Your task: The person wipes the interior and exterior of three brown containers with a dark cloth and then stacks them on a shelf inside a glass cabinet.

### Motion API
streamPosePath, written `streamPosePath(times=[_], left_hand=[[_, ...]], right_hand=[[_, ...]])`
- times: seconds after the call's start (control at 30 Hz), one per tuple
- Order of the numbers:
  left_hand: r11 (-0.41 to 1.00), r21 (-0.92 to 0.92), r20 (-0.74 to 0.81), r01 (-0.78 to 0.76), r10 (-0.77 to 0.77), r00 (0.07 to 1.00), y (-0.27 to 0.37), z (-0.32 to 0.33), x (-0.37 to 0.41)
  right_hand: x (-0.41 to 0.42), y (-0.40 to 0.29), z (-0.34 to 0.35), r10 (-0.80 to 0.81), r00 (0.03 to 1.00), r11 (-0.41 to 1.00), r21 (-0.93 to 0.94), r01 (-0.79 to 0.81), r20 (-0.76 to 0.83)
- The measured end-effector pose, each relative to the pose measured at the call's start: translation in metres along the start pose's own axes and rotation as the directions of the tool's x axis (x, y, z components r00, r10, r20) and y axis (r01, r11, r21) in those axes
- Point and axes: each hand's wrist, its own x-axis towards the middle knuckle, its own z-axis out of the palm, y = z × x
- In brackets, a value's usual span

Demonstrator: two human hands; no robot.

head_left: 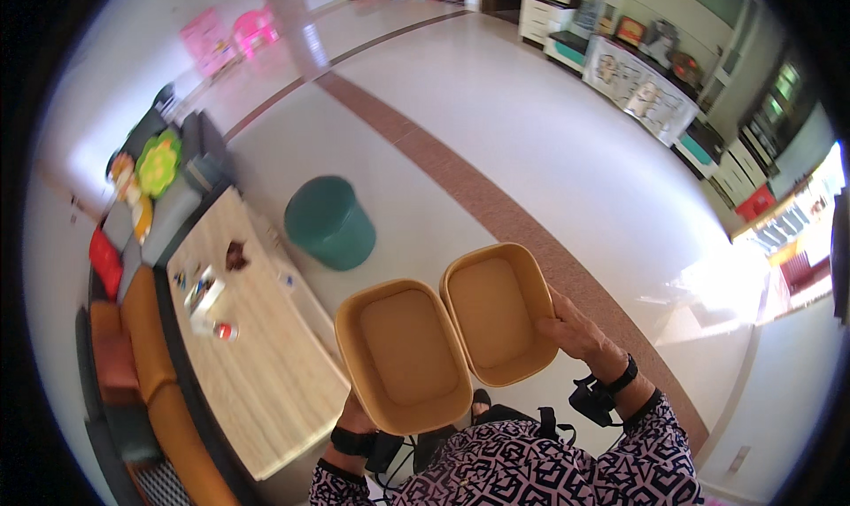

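Two tan rounded-rectangular boxes, their open tops facing me, are held side by side in front of my body. My left hand grips the left box from below its lower left side; most of its fingers are hidden behind the box. On the other side, my right hand holds the right box by its right wall, thumb over the rim and inside. Nothing lies in either box. Their neighbouring rims touch or nearly touch.
A wood-look coffee table at left carries a white tray, a red-and-white container and a brown item. Behind it runs a sofa. A green round stool stands ahead. Low cabinets line the right wall.
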Motion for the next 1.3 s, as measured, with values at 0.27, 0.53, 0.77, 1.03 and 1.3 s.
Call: streamPosePath(times=[0.27, 0.53, 0.77, 1.03, 1.3], left_hand=[[0.976, 0.144, 0.36, 0.163, -0.205, 0.91, 0.041, 0.05, 0.166], [0.879, 0.473, 0.637, -0.058, -0.296, 0.712, 0.067, 0.18, 0.322], [0.856, 0.498, 0.713, -0.142, -0.31, 0.629, 0.069, 0.256, 0.441], [0.85, 0.51, 0.641, -0.128, -0.276, 0.716, 0.11, 0.296, 0.576], [0.855, 0.51, 0.563, -0.097, -0.246, 0.789, 0.168, 0.319, 0.72]], right_hand=[[0.004, 0.017, -0.051, -0.013, 0.927, 0.991, 0.116, 0.061, -0.375], [0.026, 0.02, -0.098, -0.039, 0.735, 0.986, 0.094, 0.139, -0.677], [0.081, 0.036, -0.19, 0.024, 0.63, 0.989, 0.108, 0.096, -0.776], [0.218, 0.023, -0.32, -0.057, 0.733, 0.971, 0.133, 0.199, -0.677], [0.36, 0.001, -0.436, -0.032, 0.801, 0.97, 0.176, 0.17, -0.598]])
